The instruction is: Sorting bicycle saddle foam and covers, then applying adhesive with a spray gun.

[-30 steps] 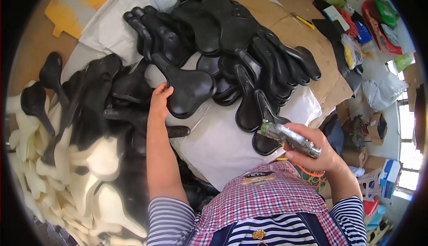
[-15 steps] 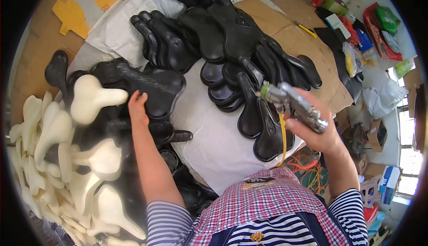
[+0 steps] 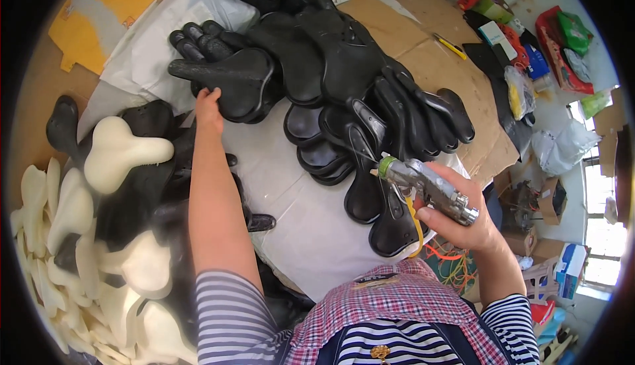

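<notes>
spray gun (image 3: 428, 190): 1 | hands: 2 | yellow knife (image 3: 451, 47): 1

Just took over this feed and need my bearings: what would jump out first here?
The heap of black saddle shells fanned across the white-covered table at top centre, with the left hand on the nearest one. The right hand at right grips a metal spray gun, nozzle toward the shells. At left lies a pile of cream foam pads.
</notes>
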Available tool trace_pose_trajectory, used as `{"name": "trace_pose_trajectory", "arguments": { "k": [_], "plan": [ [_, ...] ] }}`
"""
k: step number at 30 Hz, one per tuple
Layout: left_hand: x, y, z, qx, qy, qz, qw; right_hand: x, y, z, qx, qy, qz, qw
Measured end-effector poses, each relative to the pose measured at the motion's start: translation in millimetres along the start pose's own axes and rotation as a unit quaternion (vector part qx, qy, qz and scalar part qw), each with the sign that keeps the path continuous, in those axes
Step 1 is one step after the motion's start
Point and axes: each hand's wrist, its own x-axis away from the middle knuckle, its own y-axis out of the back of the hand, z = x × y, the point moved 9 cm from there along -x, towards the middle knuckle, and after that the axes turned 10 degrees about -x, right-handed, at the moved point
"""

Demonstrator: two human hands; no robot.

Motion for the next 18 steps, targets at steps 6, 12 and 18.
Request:
{"name": "trace_pose_trajectory", "arguments": {
  "k": [6, 12, 18],
  "plan": [
    [6, -13, 34, -0.202, 0.051, 0.030, 0.978, 9, 1, -13, -0.036, -0.034, -0.005, 0.999],
    [80, 14, -84, -0.194, -0.148, -0.042, 0.969, 19, -6, -13, -0.029, 0.010, 0.029, 0.999],
    [196, 229, -247, 0.163, -0.243, -0.404, 0.867, 65, 3, 0, -0.005, 0.036, 0.036, 0.999]
  ]
}}
